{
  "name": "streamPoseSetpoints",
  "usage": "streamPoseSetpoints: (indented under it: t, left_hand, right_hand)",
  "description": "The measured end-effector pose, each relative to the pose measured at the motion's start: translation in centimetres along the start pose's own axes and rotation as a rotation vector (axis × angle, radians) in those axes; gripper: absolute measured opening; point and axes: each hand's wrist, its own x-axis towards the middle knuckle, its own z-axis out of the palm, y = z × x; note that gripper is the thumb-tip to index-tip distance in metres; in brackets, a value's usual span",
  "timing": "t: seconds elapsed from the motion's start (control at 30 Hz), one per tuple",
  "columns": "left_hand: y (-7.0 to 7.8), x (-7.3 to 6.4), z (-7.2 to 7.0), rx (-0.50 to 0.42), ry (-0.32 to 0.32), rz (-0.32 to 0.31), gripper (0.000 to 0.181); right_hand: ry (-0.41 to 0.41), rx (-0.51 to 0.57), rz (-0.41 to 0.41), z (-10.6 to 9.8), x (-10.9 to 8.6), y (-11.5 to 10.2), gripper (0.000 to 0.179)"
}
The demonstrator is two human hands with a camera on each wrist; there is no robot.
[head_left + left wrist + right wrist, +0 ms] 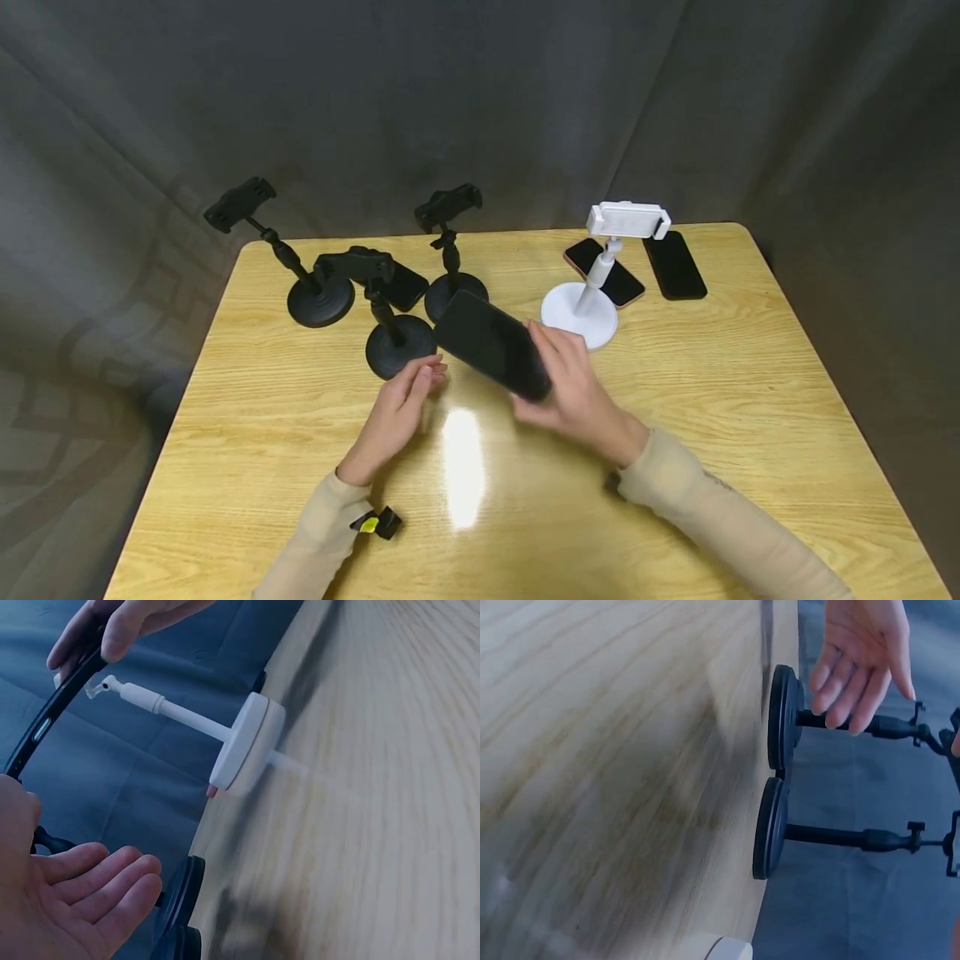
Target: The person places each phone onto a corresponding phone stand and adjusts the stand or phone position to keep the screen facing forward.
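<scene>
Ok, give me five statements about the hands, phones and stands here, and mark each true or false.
1. The right hand holds a black phone. True.
2. The left hand grips a stand. False: the left hand holds nothing.
3. All the stands are black. False: three are black, and the white stand is the exception.
4. The rightmost phone lies flat on the table. True.
5. The white stand's clamp has a phone in it. False: the clamp is empty.
</scene>
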Motion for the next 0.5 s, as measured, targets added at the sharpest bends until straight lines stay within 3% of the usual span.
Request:
streamPoseSetpoints:
  t: [0.1, 0.23, 0.3, 0.5]
  left_hand:
    - [0.2, 0.1, -0.2, -0.06, -0.011, -0.03, 0.04]
    - [0.6, 0.2, -0.7, -0.209, -0.057, -0.149, 0.054]
    - [0.8, 0.2, -1.0, -0.306, -0.116, -0.183, 0.066]
    - [1.4, 0.0, -2.1, -0.551, -0.306, -0.205, 0.093]
  right_hand:
    - [-0.022, -0.001, -0.067, -0.1, 0.0, -0.4, 0.072]
    - [-0.058, -0.026, -0.157, -0.2, -0.1, -0.7, 0.069]
    - [-0.073, -0.043, -0.207, -0.4, -0.2, -0.7, 0.067]
    - [-0.151, -0.019, -0.361, -0.6, 0.0, -0.9, 0.054]
